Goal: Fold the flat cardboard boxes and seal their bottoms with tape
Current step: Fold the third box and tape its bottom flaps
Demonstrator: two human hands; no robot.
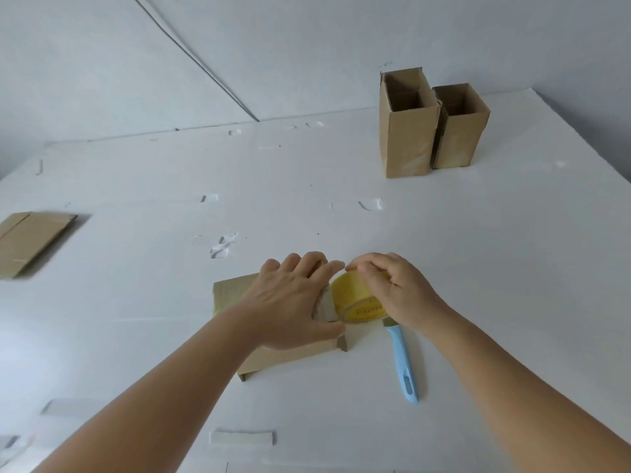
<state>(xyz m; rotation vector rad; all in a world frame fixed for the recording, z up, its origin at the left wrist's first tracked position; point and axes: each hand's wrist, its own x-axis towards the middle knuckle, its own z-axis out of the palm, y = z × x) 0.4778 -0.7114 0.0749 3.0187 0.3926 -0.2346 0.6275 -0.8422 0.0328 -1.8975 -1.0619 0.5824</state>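
Left hand (293,302) flat on box (273,353) | right hand (392,288) gripping tape roll (355,295) beside it

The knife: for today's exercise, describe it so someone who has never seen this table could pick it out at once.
Start at the white table and find the person's right hand gripping the yellow tape roll near the front. Just below that roll lies the knife, its handle pointing toward the viewer. It is the only light blue thing there; the boxes around it are brown cardboard.
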